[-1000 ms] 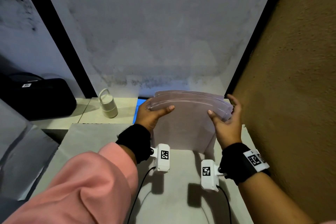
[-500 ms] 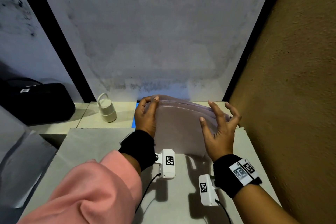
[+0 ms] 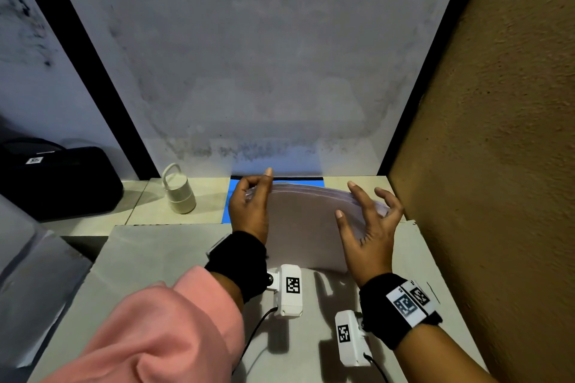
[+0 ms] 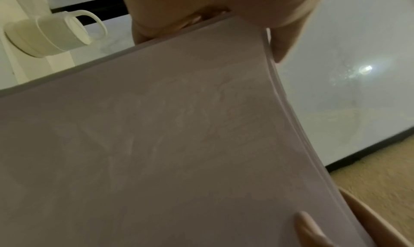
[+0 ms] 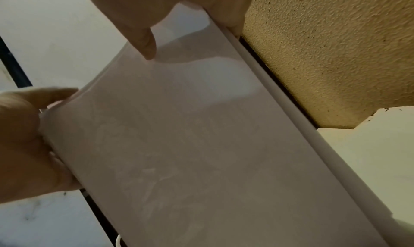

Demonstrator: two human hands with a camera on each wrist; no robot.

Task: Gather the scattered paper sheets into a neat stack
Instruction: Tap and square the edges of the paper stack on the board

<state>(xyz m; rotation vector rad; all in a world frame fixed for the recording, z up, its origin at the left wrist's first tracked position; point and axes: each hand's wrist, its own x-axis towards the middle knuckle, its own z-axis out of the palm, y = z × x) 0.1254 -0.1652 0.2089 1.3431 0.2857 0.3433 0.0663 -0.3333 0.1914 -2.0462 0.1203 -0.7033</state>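
Note:
A stack of pale paper sheets [image 3: 305, 227] stands on its lower edge on the grey table [image 3: 161, 258], bowed slightly, its top edges fanned a little. My left hand [image 3: 256, 188] curls over the stack's upper left corner, thumb in front and fingers behind. My right hand [image 3: 364, 208] holds the upper right corner with fingers spread, thumb on the front face. In the left wrist view the paper stack [image 4: 179, 144] fills the frame. The right wrist view shows the paper stack [image 5: 190, 144] with my thumb [image 5: 145, 43] on it.
A white handled bottle [image 3: 179, 196] stands back left on a cream ledge, with a black case [image 3: 59, 180] further left. A blue mat [image 3: 231, 199] lies behind the papers. A rough brown wall [image 3: 497, 165] closes the right side, a grey panel the back.
The stack came down from a raised, curved hold and now stands on the table. Both hands slid up to its top corners, and the right hand's fingers spread.

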